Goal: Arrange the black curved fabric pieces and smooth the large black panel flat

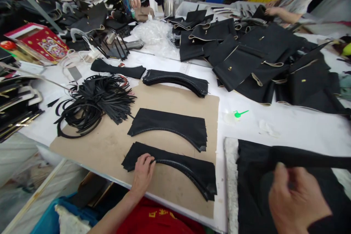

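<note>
My left hand (pixel 143 172) is at the curved inner edge of the nearest stack of black arched fabric pieces (pixel 186 166), its fingers bent together on that edge. Just beyond lies a second stack of the same black pieces (pixel 170 126) on the brown board (pixel 175 193). On the right, my right hand (pixel 297 197) is blurred, thumb and fingers closed on a black fabric piece (pixel 315 159) that stretches off to the right. Beneath it is more black fabric (pixel 252 190), beside a fuzzy white strip (pixel 231 186).
Bundled black strips (pixel 95 102) lie at left, with further curved pieces (pixel 175 80) behind. Black bag panels (pixel 246 58) pile up at back right, where a co-worker's arm (pixel 286 12) reaches in. A green-nozzled container (pixel 237 114), a router (pixel 115 49) and a kettle (pixel 168 5) stand around.
</note>
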Demonstrator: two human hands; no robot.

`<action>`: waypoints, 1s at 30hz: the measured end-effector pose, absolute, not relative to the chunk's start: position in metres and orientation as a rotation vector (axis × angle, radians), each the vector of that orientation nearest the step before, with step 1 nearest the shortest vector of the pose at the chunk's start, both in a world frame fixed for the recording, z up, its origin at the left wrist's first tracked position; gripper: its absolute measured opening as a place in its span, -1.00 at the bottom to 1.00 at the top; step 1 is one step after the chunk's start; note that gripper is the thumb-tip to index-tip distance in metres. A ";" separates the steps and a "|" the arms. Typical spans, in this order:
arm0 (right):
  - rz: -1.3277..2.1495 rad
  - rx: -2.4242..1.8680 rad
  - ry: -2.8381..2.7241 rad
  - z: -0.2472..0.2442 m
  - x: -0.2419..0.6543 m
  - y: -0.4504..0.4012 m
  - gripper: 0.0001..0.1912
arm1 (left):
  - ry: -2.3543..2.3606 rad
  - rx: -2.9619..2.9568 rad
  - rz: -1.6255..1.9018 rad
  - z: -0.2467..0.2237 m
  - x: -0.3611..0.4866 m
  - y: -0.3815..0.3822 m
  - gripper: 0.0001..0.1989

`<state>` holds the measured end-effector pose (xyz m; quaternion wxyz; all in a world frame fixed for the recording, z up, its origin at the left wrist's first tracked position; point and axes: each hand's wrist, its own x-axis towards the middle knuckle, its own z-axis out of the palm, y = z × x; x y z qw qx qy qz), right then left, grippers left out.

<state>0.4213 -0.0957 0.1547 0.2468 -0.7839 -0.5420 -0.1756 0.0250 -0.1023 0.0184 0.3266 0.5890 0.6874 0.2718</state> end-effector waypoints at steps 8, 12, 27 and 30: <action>0.084 -1.607 -2.090 0.069 0.280 -0.091 -0.56 | 1.047 0.183 0.711 0.101 0.052 -0.049 -0.44; 0.149 -1.619 -2.295 0.036 0.255 -0.105 -0.58 | 1.259 0.115 0.683 0.106 0.039 -0.049 -0.52; 0.246 -2.657 -1.392 0.026 0.369 -0.142 -0.54 | 1.535 0.408 0.557 0.074 0.005 -0.050 -0.70; 0.384 -2.666 -1.359 0.017 0.385 -0.149 -0.59 | 1.566 0.437 0.552 0.071 -0.005 -0.044 -0.65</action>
